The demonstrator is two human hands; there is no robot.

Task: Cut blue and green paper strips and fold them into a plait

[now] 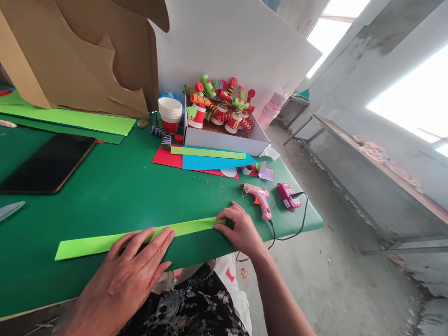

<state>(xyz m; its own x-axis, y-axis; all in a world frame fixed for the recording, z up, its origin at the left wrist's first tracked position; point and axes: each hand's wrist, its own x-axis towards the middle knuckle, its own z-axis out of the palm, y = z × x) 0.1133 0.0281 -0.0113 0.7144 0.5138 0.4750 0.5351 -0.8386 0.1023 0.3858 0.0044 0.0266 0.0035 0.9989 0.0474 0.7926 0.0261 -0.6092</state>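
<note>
Strip (84,246) lies mostly unfolded at lower centre; I see my left hand (129,268) resting open on it, right hand (241,227) pinching its end.

No text can be read. The purple block (288,198), near the right edge of the worktop (140,196), bears pale patches whose marks are too small to make out. On a cup (232,123) in the box (224,142) near the far right corner, yellowish marks on red are illegible too.
</note>
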